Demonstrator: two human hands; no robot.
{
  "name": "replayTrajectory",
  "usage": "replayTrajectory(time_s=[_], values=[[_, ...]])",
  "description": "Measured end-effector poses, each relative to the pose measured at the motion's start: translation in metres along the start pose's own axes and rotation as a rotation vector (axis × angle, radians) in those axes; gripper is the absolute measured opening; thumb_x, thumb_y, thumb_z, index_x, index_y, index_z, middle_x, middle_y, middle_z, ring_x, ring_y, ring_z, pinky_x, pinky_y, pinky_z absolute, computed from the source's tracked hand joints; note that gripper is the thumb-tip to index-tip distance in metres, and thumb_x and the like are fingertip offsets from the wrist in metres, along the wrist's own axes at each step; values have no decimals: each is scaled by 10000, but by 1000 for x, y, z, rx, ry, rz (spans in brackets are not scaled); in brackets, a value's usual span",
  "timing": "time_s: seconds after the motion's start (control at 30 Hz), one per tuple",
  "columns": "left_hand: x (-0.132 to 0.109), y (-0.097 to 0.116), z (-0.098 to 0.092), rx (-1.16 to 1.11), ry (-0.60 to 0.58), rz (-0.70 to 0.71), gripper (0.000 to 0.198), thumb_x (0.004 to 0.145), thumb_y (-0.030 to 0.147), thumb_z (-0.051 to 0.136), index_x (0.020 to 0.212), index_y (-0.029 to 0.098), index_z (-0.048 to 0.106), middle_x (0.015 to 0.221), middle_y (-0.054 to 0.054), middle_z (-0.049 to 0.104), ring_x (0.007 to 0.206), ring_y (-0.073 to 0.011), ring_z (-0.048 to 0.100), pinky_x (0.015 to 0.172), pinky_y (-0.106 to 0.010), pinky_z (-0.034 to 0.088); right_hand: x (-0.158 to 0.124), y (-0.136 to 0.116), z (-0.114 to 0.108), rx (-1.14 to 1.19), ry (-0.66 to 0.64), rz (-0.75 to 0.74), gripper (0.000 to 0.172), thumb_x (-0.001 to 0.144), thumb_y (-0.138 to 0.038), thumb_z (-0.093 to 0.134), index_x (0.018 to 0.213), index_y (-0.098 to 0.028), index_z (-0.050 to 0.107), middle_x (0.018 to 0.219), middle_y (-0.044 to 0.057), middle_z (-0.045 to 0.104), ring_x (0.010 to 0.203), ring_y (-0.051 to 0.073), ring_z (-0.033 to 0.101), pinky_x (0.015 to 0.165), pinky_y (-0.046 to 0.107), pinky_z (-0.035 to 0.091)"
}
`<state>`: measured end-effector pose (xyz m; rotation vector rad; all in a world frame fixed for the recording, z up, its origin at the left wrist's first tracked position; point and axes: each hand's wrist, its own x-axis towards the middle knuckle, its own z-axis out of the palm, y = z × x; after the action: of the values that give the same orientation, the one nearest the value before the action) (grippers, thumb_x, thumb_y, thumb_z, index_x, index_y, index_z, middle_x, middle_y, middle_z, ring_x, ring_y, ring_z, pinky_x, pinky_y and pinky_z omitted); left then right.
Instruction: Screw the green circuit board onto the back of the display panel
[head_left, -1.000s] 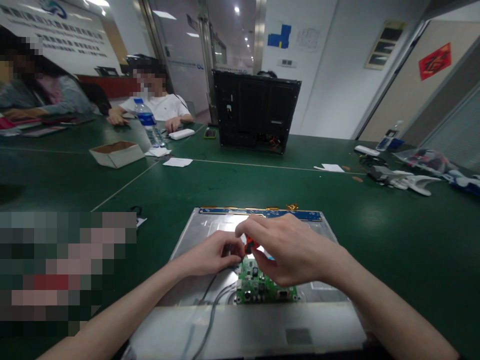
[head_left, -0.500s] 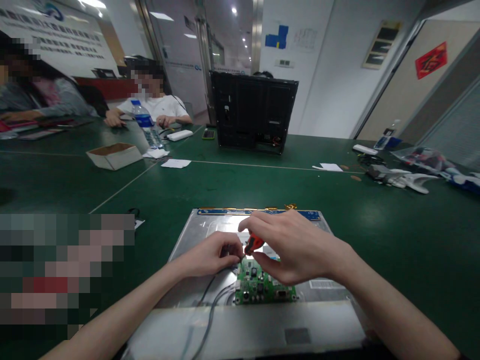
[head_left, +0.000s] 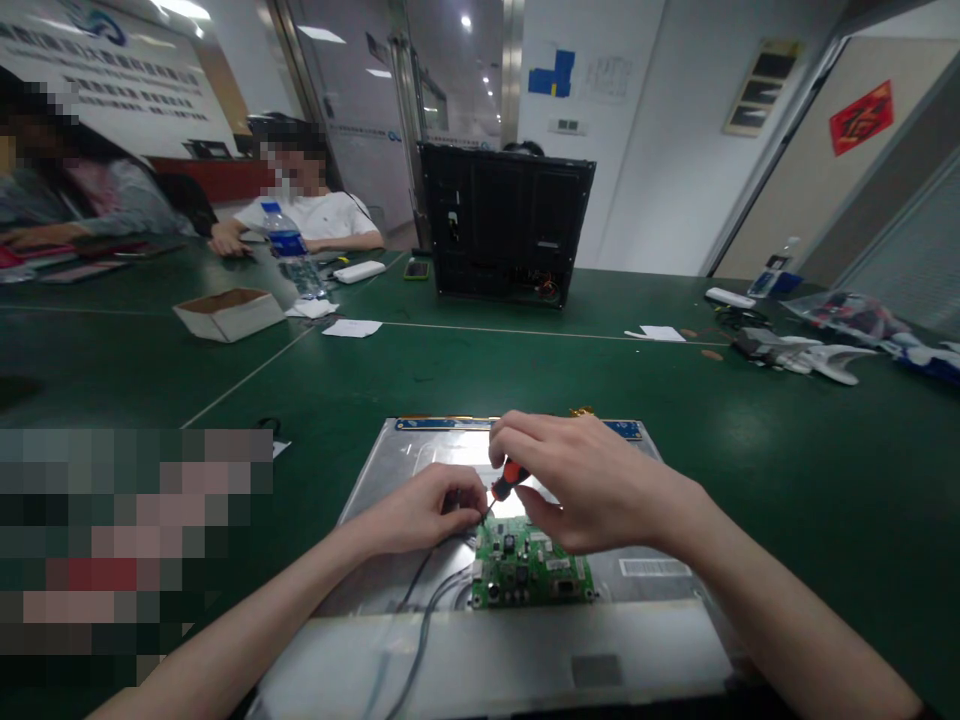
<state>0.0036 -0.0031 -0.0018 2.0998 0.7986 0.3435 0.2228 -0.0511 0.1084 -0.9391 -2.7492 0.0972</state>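
Observation:
A red and black screwdriver [head_left: 511, 479] is gripped in my right hand [head_left: 585, 480], its thin shaft slanting down to the upper left corner of a green circuit board [head_left: 517, 570]. Close by the screwdriver's tip, my left hand [head_left: 446, 500] has its fingers curled and pinched together; whatever lies between them is too small to make out. The board rests on the metal back of a flat display panel [head_left: 375, 480], which lies in front of me. Grey cables [head_left: 424, 630] run from the board's left side toward me.
Across the green table [head_left: 465, 370] stands a black monitor housing [head_left: 510, 225]. Left of it are a water bottle [head_left: 289, 250] and an open box [head_left: 229, 313]. Stands and bagged parts [head_left: 802, 355] lie at the right. People sit along the left side.
My right hand has shifted slightly up and right, and the screwdriver's handle now leans more to the right. My left hand stays in place.

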Motion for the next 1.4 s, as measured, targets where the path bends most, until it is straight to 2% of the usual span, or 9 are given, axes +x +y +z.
replayTrajectory(time_s=[0.27,0.4,0.5,0.6,0.7,0.87,0.97,1.13,1.4], values=[[1,2,0,-37,19,-25,127,795,261,575,745,147,602,665,8,569,619,-140,502,575,-231,371,2,1,3,-111,17,54,131,948,-299,502,967,-176,543,886,28,658,711,147,567,525,271,252],[0,2,0,-33,16,-29,120,800,258,572,768,148,608,696,0,580,642,-144,510,590,-234,380,1,2,1,-28,0,7,155,875,-209,523,1017,-145,522,1056,78,617,798,155,564,538,265,302],[0,1,0,-12,1,-27,118,794,256,583,761,147,611,712,-10,597,663,-156,524,600,-242,387,1,3,2,5,-9,8,172,859,-145,508,1030,-140,512,1032,68,622,755,137,555,541,262,308],[0,1,-1,5,-11,-25,115,786,260,606,776,147,621,706,-4,590,658,-156,522,599,-245,382,3,2,3,-75,2,53,105,925,-246,518,987,-163,531,906,37,650,683,133,553,516,269,252],[0,1,-2,5,-15,-21,131,787,280,621,779,150,622,679,12,568,635,-147,502,589,-242,370,3,1,3,-131,-14,93,180,934,-346,532,939,-166,547,837,34,653,664,147,559,509,274,235],[0,2,-2,-32,-19,-26,132,782,276,619,755,147,610,678,5,570,636,-149,505,579,-241,372,1,-2,0,-2,-16,8,190,858,-203,527,1033,-130,518,1074,98,600,776,154,553,534,269,342],[0,2,-2,-44,-12,-29,118,779,260,610,747,146,610,692,-5,583,650,-157,519,594,-247,389,1,-2,2,7,-15,-12,191,871,-158,513,1061,-137,498,1030,72,615,758,147,554,527,267,334],[1,0,-1,-17,-8,0,127,797,259,595,744,145,615,661,11,551,612,-144,488,562,-236,358,3,-1,4,-103,10,43,166,937,-303,523,1030,-166,514,966,54,632,741,157,582,517,265,290],[0,0,-1,-8,2,-16,151,797,283,601,817,141,650,743,-24,611,692,-174,531,617,-256,399,2,-3,4,-6,-24,3,178,873,-162,518,1048,-145,491,1017,72,614,757,152,548,530,277,313]])
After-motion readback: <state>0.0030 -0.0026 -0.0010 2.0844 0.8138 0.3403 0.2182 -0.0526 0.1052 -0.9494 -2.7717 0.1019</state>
